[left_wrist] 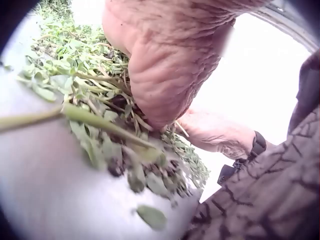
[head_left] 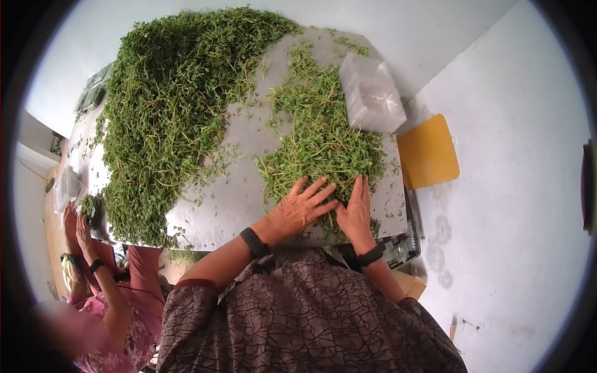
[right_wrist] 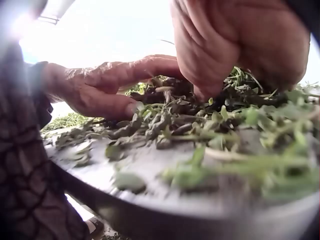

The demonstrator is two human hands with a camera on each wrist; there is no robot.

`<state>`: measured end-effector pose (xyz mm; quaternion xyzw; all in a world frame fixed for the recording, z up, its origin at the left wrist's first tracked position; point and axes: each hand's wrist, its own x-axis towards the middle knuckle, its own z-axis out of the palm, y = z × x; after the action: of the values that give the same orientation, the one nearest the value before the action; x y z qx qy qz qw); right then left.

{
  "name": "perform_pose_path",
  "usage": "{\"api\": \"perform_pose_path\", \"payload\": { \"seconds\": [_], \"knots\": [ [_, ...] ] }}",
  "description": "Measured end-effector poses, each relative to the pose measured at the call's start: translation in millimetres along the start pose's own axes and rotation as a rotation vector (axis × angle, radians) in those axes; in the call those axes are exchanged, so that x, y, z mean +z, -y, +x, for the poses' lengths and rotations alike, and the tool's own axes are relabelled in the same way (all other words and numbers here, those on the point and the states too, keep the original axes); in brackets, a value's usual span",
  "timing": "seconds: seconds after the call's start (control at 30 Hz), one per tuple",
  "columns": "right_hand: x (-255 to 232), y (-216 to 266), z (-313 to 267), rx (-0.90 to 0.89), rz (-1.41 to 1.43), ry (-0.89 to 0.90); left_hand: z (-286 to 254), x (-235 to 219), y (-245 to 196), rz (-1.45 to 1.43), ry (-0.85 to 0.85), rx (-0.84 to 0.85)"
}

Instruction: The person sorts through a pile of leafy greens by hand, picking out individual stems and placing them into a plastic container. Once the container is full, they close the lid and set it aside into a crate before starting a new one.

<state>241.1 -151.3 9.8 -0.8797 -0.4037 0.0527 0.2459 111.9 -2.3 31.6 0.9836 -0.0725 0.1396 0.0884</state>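
A loose pile of leafy green stems, with small rounded leaves like purslane, lies on the right part of a grey metal-topped table. At the pile's near edge my left hand rests on the stems, its fingers spread and fairly straight. My right hand lies close beside it, fingers pointing forward onto the same greens. The thumb sides of both hands come together over the stems. In the left wrist view a thick stem and loose leaves lie below the left palm. Some fingertips are hidden among the leaves in the right wrist view.
A much larger heap of the greens covers the table's left side. Stacked clear plastic trays stand at the right edge, near a yellow board by the wall. Another person's hands are at the far left, beside clear packaging.
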Motion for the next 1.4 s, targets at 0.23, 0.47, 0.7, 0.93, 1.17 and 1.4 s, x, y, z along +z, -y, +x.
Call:
{"api": "perform_pose_path", "payload": {
  "seconds": [0.23, 0.47, 0.7, 0.93, 1.17, 1.4],
  "knots": [
    [28.6, 30.8, 95.2, -0.183, 0.146, 0.142, 12.8, -0.4, 69.1, 0.167, 0.010, -0.256],
    [-8.5, 39.9, 101.7, -0.339, 0.207, -0.006, -13.2, -37.2, 86.1, 0.172, -0.170, -0.641],
    [-31.3, -45.9, 82.4, 0.175, -0.160, 0.008, -77.9, -27.9, -13.0, -0.229, 0.087, -0.516],
    [8.0, 10.1, 117.8, -0.316, 0.266, 0.285, -45.3, 13.9, -3.3, -0.165, 0.097, -0.375],
    [-82.7, -8.6, 98.7, -0.020, 0.615, 0.434, -20.2, -29.1, 28.8, -0.113, -0.160, -0.534],
    [-100.0, -66.4, 2.5, -0.197, 0.019, 0.112, -53.2, -9.9, -34.4, -0.292, 0.158, -0.291]
  ]
}}
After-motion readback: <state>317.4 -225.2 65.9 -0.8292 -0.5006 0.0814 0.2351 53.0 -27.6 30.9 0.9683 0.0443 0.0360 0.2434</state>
